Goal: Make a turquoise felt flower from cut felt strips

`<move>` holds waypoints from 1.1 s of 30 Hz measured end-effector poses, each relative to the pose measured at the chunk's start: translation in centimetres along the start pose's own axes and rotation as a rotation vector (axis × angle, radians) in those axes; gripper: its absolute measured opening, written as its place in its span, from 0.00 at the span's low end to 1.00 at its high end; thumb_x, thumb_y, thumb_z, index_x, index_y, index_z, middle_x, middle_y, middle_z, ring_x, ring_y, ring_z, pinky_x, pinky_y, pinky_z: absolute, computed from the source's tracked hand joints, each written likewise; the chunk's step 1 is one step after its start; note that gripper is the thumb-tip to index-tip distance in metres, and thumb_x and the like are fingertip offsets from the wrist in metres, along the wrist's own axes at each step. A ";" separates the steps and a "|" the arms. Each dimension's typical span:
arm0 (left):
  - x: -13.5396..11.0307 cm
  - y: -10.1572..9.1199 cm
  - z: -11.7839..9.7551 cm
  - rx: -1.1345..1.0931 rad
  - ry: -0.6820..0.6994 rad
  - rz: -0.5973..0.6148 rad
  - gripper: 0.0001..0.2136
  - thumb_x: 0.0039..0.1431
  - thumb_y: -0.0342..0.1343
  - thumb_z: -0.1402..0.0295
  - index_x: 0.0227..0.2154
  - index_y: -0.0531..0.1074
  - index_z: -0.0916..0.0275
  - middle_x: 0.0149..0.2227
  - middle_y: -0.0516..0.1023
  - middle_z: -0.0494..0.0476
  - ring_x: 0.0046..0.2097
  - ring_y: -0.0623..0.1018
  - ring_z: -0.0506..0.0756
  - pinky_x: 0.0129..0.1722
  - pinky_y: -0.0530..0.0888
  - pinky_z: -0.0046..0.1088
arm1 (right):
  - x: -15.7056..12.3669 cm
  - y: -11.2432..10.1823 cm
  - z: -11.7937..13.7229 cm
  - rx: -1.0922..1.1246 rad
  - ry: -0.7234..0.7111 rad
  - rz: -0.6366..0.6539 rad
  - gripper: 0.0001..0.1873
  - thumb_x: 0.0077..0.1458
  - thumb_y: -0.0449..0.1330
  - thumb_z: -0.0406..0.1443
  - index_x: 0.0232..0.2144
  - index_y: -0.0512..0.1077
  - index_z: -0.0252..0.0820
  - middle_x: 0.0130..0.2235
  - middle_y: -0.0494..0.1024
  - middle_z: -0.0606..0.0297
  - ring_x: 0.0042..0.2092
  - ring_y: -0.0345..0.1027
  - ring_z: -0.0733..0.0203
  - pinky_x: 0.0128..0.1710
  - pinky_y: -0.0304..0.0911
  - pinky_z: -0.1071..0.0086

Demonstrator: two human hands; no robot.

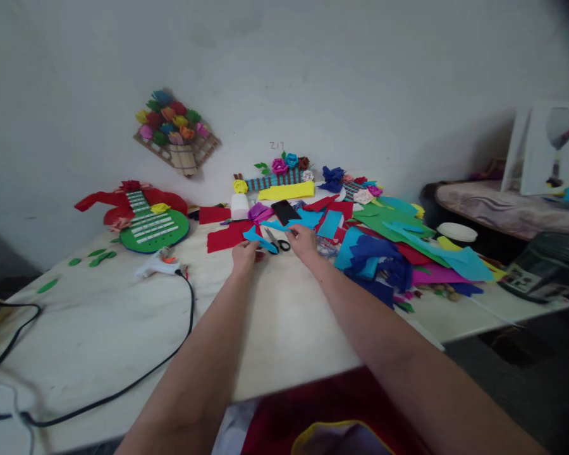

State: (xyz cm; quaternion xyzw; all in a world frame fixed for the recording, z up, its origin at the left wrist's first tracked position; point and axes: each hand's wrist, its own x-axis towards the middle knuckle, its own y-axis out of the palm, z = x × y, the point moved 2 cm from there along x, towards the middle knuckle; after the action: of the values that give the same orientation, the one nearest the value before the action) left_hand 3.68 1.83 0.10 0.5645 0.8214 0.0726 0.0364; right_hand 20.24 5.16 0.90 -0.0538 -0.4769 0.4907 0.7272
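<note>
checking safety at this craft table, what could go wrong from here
The scissors lie right between the left hand and right hand, beside the blue piece; a hasty grab could nick a finger. The glue gun rests on the table with its cord trailing past the left forearm; a snag might drag it, and if hot it could burn.

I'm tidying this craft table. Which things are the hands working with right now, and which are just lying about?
In use: left hand on the light blue cut-out; right hand at the black-handled scissors.
Lying about: white glue gun, green guitar craft, black phone, pile of coloured sheets, white plate.
</note>
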 end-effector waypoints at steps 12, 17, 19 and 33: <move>0.0 -0.2 -0.1 -0.028 -0.026 -0.027 0.09 0.36 0.56 0.67 0.21 0.71 0.69 0.21 0.73 0.57 0.17 0.71 0.51 0.18 0.66 0.27 | -0.8 0.4 2.8 0.381 -0.219 -0.044 0.04 0.44 0.59 0.34 0.24 0.74 0.40 0.28 0.76 0.63 0.31 0.68 0.63 0.34 0.63 0.71; 0.1 -0.3 -0.1 -0.096 -0.048 -0.038 0.07 0.37 0.57 0.69 0.21 0.69 0.67 0.21 0.73 0.56 0.17 0.71 0.51 0.19 0.68 0.27 | -1.1 0.2 3.5 0.320 -0.310 -0.002 0.03 0.44 0.59 0.32 0.23 0.74 0.40 0.29 0.76 0.62 0.32 0.67 0.63 0.34 0.62 0.70; 0.2 -0.3 -0.1 -0.104 -0.045 -0.039 0.07 0.37 0.56 0.69 0.21 0.69 0.67 0.21 0.73 0.56 0.17 0.71 0.51 0.18 0.67 0.27 | -1.2 0.4 3.5 0.278 -0.321 0.008 0.03 0.43 0.60 0.31 0.23 0.74 0.40 0.29 0.76 0.62 0.32 0.67 0.63 0.35 0.62 0.70; 0.1 -0.2 -0.2 -0.131 -0.041 -0.029 0.05 0.39 0.55 0.70 0.22 0.69 0.67 0.22 0.74 0.57 0.18 0.72 0.51 0.18 0.68 0.26 | -1.6 0.6 3.3 0.121 -0.360 0.038 0.03 0.43 0.61 0.32 0.24 0.75 0.42 0.38 0.77 0.62 0.42 0.68 0.59 0.42 0.59 0.65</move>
State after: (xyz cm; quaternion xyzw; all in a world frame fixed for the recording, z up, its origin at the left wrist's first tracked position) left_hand 3.47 1.82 0.28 0.5504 0.8221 0.1141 0.0913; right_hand 17.27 2.97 1.29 0.0697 -0.5677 0.5340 0.6227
